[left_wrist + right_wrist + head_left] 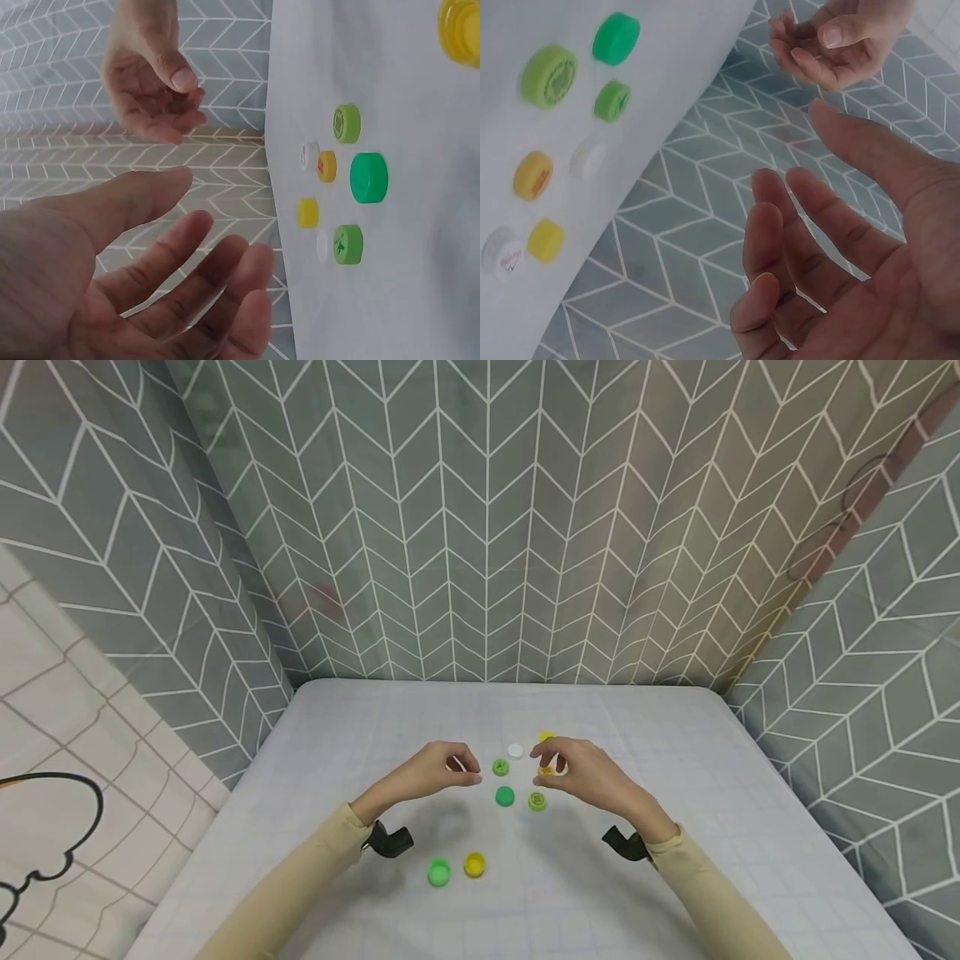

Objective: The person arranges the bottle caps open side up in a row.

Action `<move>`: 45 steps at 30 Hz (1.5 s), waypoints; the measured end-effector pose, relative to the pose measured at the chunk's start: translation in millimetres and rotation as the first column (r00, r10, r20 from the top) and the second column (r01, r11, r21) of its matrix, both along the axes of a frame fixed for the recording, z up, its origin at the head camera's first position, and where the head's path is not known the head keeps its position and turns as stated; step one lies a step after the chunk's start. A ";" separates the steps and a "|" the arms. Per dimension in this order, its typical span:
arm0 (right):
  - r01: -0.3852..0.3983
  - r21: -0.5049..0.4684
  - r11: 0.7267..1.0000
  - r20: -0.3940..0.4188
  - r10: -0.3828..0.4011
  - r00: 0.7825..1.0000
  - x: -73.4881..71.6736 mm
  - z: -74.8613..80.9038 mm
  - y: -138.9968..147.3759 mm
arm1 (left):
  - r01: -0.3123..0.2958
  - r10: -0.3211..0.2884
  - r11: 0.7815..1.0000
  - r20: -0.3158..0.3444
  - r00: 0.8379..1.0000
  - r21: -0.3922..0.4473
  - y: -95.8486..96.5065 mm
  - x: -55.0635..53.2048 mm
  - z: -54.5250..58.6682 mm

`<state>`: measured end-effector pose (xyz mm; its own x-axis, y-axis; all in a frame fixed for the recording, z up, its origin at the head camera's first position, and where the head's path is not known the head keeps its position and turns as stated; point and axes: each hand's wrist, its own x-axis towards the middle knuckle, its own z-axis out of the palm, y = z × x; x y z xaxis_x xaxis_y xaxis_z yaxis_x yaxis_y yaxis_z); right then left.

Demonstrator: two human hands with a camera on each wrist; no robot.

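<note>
Both hands hover over the table with relaxed, slightly bent fingers and hold nothing. My left hand (438, 770) is left of a group of plastic bottle caps, nearest a green cap (500, 767) and a darker green cap (505, 796). On the group's other side is my right hand (588, 770), above a light green cap (537, 801) and partly covering an orange-yellow cap (546, 770). A white cap (515, 750) and a yellow cap (547, 737) lie farther back. The right wrist view also shows a printed white cap (502, 253), which the right hand hides in the head view.
Closer to the person, a green cap (438, 872) and a yellow cap (474, 864) lie with their hollow sides up. A pale cloth covers the table (360, 718). Grey patterned curtains (487, 527) hang behind it and at both sides.
</note>
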<state>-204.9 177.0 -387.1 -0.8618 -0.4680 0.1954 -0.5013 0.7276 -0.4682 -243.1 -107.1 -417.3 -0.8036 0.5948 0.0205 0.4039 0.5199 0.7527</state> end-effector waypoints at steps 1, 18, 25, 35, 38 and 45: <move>0.004 0.000 1.000 -0.007 -0.004 1.000 -0.9 0.8 1.2 | -0.006 0.006 1.000 -0.002 1.000 0.004 -0.4 -2.5 0.1; 0.062 -0.020 0.998 -0.074 -0.063 0.995 -24.4 5.9 9.8 | -0.084 0.087 0.995 -0.032 0.996 0.062 4.3 -39.4 -5.8; 0.062 -0.018 0.998 -0.067 -0.063 0.996 -35.4 3.3 12.2 | -0.098 0.100 0.992 -0.023 0.995 0.077 4.9 -53.0 -6.2; 0.054 -0.009 0.999 0.034 -0.054 0.998 -42.4 -9.5 5.8 | -0.097 0.096 0.993 0.012 0.995 0.066 9.8 -57.0 -17.1; 0.021 0.009 1.000 0.078 -0.022 0.997 -43.2 -19.7 -0.4 | -0.075 0.074 0.996 0.028 0.997 0.047 14.2 -55.0 -22.8; -0.038 0.072 0.997 0.149 0.027 0.988 -43.4 -42.2 -16.1 | -0.023 0.023 1.000 0.039 0.999 -0.005 26.1 -49.5 -35.5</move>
<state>-248.3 160.9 -429.3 -0.8626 -0.5050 0.0309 -0.4549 0.7474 -0.4842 -292.6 -80.9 -452.9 -0.8174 0.5760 -0.0138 0.3622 0.5323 0.7652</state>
